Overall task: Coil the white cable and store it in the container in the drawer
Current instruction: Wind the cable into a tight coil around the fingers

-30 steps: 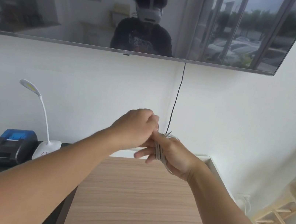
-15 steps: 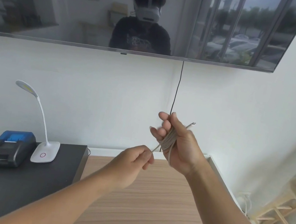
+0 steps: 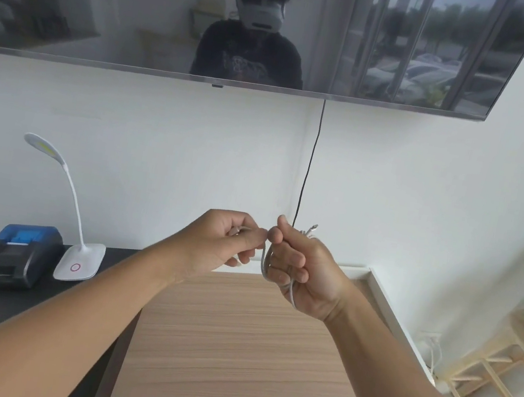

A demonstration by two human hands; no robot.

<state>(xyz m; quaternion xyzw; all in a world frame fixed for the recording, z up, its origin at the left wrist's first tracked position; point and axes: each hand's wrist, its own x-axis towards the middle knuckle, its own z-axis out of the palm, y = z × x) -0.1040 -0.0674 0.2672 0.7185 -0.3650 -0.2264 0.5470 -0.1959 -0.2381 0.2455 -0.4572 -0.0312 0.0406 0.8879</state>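
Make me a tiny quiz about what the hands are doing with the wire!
1. True or false: the white cable lies on the wooden table.
2. Which hand holds the coiled loops? A. left hand B. right hand
3. Fill in: the white desk lamp stands beside a black and blue ____.

Key:
1. False; both hands hold it up above the table.
2. B
3. printer
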